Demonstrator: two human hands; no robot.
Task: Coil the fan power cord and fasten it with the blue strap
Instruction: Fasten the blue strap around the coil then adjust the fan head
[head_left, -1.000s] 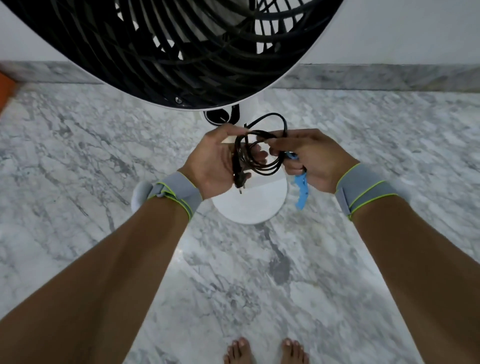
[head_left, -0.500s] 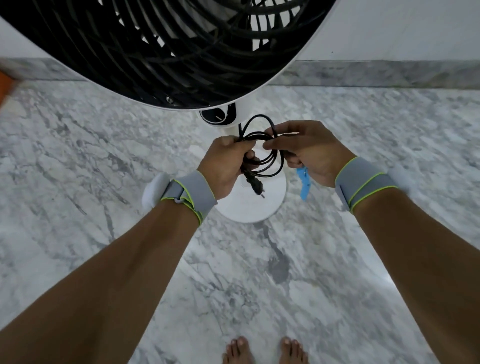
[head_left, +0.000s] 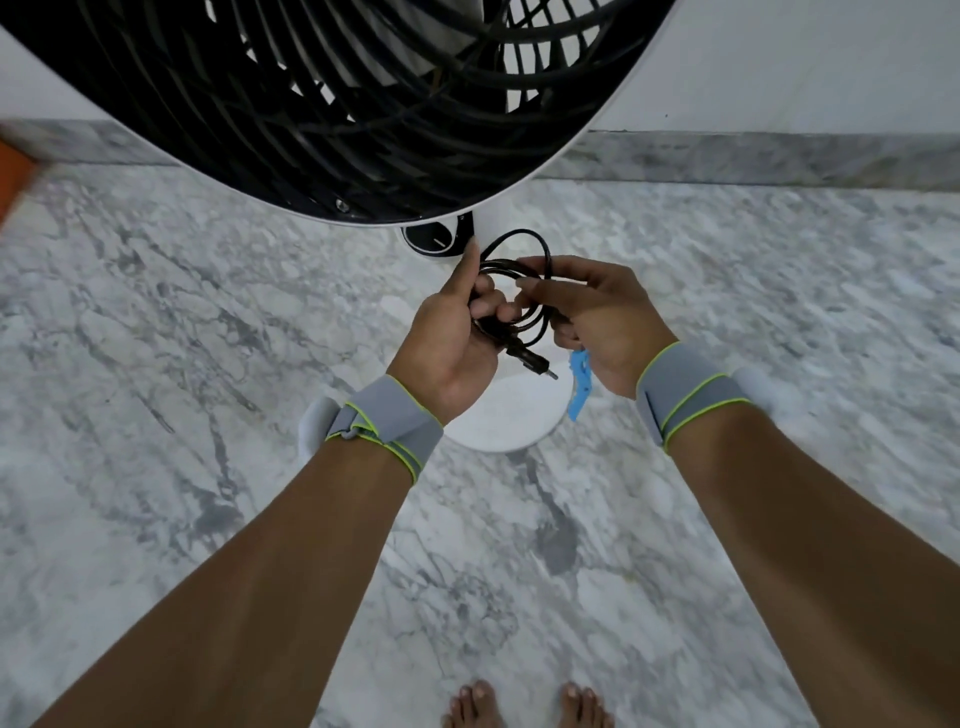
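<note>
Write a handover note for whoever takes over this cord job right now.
Left hand: grips the coiled power cord, plug sticking out below.
Right hand: fingers pinch the other side of the coil; the blue strap hangs from under this hand.
All held in front of the fan, above its white base.
Done: cord coiled.
Left: wrap the strap around the loops and fasten it.

Above our fingers (head_left: 483, 306) the fan grille (head_left: 332, 104) blocks passage; its round base (head_left: 511, 421) sits beneath them. Left and right of them we see open marble floor (head_left: 156, 322).
</note>
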